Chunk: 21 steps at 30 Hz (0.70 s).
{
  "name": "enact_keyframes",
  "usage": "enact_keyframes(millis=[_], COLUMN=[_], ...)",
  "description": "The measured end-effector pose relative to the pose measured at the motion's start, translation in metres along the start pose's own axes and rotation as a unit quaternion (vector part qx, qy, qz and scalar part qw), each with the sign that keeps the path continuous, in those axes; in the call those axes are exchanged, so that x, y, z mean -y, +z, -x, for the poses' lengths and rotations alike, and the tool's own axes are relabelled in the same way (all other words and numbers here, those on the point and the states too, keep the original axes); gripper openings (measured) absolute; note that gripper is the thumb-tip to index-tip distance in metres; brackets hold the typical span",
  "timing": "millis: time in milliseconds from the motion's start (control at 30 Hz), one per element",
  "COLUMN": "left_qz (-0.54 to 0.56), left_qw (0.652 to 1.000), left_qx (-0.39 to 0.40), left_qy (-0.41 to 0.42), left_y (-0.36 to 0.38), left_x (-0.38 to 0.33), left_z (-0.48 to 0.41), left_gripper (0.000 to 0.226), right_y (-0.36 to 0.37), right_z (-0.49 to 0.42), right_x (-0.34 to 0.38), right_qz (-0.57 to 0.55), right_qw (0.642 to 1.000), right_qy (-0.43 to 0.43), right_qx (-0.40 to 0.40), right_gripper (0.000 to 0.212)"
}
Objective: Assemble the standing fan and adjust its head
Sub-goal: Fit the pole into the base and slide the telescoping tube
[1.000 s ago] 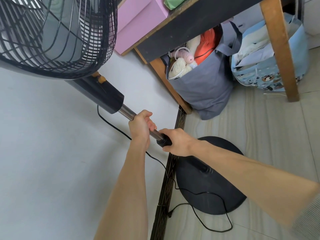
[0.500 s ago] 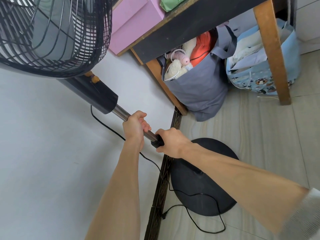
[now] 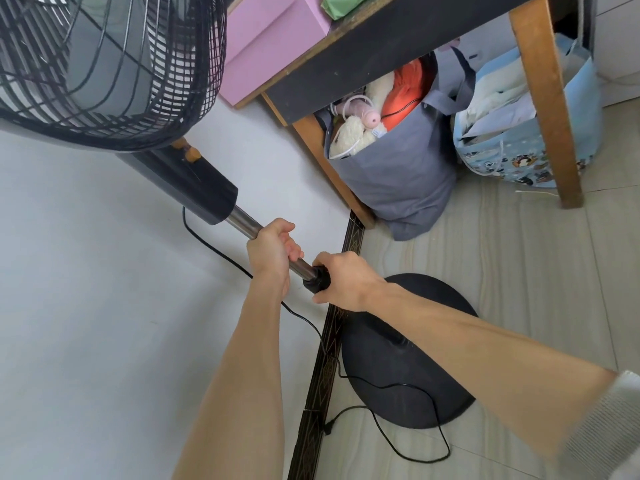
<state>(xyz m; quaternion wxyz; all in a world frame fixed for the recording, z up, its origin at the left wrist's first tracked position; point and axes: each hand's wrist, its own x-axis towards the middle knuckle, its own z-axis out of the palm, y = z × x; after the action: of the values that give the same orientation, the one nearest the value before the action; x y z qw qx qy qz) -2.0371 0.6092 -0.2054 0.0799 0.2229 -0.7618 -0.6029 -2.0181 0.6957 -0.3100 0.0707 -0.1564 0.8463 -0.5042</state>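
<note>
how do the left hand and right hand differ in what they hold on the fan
The left hand grips the bare chrome pole, nearer the fan head; the right hand grips the black collar below it, nearer the round base. The right arm shows a grey sleeve, the left none. Both curl tightly round what they hold.

the fan head (image 3: 104, 74) is upper left, its pole (image 3: 242, 220) slanting down-right toward the base (image 3: 391, 393) on the floor (image 3: 519, 271). behind the base, a bag (image 3: 394, 181) and a second bag (image 3: 512, 157) to its right stand under the worktop (image 3: 363, 53). the cord (image 3: 398, 386) lies across the base.
</note>
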Motion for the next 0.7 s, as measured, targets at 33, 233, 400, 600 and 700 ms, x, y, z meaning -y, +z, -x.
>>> enact_keyframes(millis=[33, 233, 400, 600, 700], left_qz=[0.000, 0.003, -0.001, 0.000, 0.004], left_qw=[1.000, 1.000, 1.000, 1.000, 0.999], left_qx=[-0.002, -0.008, -0.011, -0.023, -0.036], left_qy=[0.000, -0.003, -0.002, -0.007, -0.003], left_y=[-0.001, -0.002, -0.002, 0.000, 0.003], left_x=[0.000, 0.001, 0.000, 0.000, 0.000], left_z=[0.000, -0.003, -0.001, 0.001, 0.002], left_gripper=[0.032, 0.031, 0.031, 0.029, 0.026], right_y=[0.002, 0.007, 0.007, 0.017, 0.021], right_z=[0.000, -0.001, -0.003, 0.003, 0.006], right_x=[-0.001, -0.007, -0.007, -0.007, -0.004], right_qz=[-0.014, -0.006, -0.025, -0.012, 0.020], right_qw=[1.000, 1.000, 1.000, 1.000, 0.999], right_qy=[-0.013, 0.000, -0.004, -0.009, -0.005], right_qx=[0.012, -0.009, 0.001, -0.005, -0.033], right_gripper=[0.043, 0.051, 0.048, 0.037, 0.040])
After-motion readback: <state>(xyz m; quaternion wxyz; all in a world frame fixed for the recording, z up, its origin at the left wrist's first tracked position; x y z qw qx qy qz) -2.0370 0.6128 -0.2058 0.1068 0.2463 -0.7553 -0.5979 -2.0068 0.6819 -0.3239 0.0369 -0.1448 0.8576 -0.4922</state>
